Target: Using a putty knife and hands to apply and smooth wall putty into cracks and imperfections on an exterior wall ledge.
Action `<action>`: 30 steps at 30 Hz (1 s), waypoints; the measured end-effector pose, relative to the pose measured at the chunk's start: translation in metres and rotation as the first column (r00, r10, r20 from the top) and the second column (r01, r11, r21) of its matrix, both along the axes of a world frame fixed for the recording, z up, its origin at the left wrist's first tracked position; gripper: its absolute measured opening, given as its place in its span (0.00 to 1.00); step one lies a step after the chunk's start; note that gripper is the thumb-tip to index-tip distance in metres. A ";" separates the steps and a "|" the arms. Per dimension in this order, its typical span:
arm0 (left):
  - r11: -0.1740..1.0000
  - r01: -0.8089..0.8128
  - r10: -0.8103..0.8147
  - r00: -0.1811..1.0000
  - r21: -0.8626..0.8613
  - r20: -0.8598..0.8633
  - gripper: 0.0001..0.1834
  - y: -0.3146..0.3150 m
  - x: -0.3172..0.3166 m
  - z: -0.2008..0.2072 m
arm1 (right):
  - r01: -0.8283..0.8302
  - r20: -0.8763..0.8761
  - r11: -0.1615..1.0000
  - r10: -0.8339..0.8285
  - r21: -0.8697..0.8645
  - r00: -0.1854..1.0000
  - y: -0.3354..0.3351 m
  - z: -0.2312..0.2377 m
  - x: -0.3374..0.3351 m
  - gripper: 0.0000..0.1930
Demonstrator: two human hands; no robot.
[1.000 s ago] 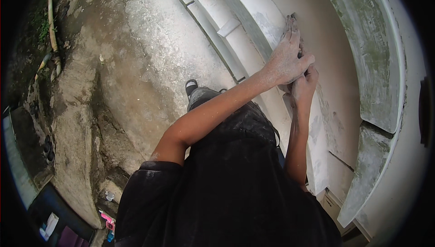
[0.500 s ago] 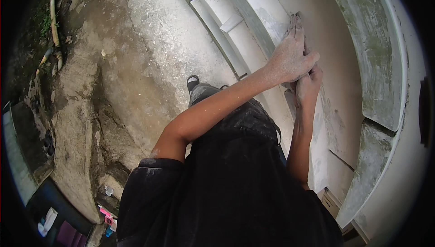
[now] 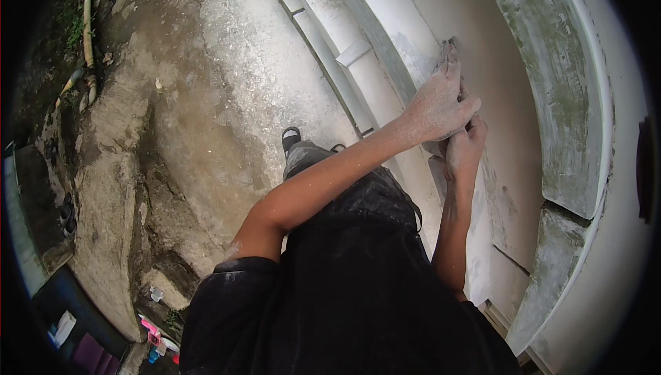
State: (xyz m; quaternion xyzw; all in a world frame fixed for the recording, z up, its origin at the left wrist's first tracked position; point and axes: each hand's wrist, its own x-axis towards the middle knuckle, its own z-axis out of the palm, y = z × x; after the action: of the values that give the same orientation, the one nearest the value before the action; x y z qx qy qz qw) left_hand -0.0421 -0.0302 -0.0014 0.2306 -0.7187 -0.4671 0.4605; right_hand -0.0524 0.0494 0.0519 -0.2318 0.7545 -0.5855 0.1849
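Observation:
My dust-covered left hand reaches over the pale smooth slab on my right. Its fingers lie straight and close together, pointing away from me, with the thumb out to the right. Just behind and below it, my right hand is curled, its fingers tucked near the left thumb. The two hands touch or nearly touch. Both seem closed on something beneath them; what it is stays hidden by the hands. White dust coats the hands and wrists.
A curved, green-stained ledge runs along the right. Stepped pale blocks lie to the left of the slab. Wet, rough concrete ground spreads leftward, with a pipe at far left. My sandalled foot stands beside the blocks.
The whole view has shifted slightly, so slab, blocks and hands all appear lower. Against the slab, both hands keep nearly the same place and hold.

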 end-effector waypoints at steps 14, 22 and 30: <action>0.874 0.343 -0.345 0.937 0.345 -0.056 0.36 0.023 0.026 0.034 | -0.128 -0.027 0.973 0.135 0.193 0.990 0.056 0.003 -0.027 0.10; 0.933 0.249 -0.276 0.959 0.261 0.069 0.47 0.008 0.012 0.016 | -0.117 -0.200 0.979 0.150 0.167 0.968 0.038 -0.025 -0.035 0.13; 0.960 0.236 -0.263 0.944 0.148 0.201 0.52 0.009 0.014 0.023 | -0.142 0.044 0.985 0.138 0.100 0.989 0.029 -0.007 -0.028 0.21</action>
State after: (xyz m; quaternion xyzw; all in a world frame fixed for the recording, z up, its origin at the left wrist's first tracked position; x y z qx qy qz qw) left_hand -0.0277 -0.0216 0.0212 0.2151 -0.7584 -0.5367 0.3008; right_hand -0.0809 0.0782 0.0450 -0.2638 0.7620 -0.5355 0.2511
